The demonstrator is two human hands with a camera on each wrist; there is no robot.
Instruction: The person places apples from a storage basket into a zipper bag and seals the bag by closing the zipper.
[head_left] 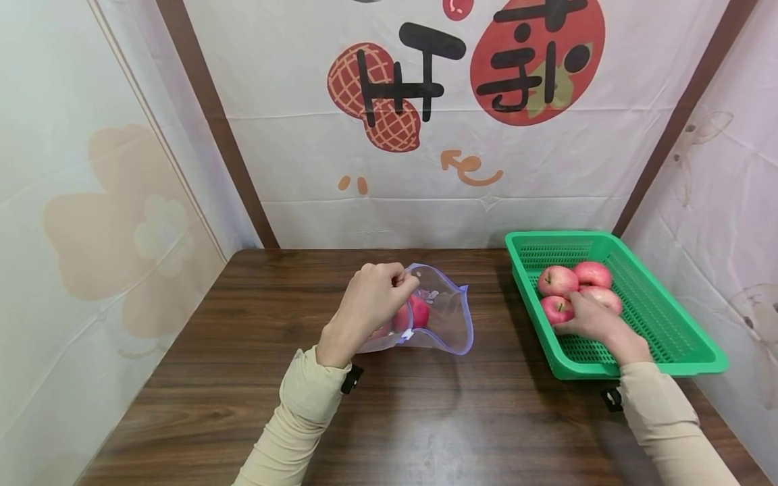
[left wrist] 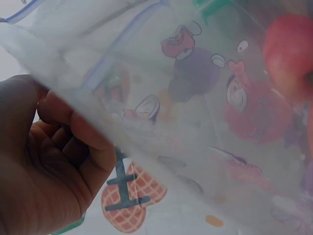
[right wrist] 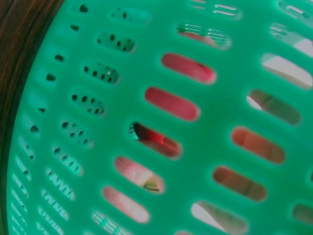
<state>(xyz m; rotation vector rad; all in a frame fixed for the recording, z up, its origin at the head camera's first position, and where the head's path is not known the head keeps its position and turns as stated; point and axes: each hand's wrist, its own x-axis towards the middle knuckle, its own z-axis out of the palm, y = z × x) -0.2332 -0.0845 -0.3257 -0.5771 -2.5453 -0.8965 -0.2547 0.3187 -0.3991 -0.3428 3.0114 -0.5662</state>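
Apple [head_left: 555,310] in right hand [head_left: 598,325], bag [head_left: 451,317] in left hand [head_left: 369,300]

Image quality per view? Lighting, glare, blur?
Head: bright, with soft glare on the near table; left wrist: left hand shaded and backlit, plastic bag hazy; right wrist: slightly soft, green basket blocking most of the view.
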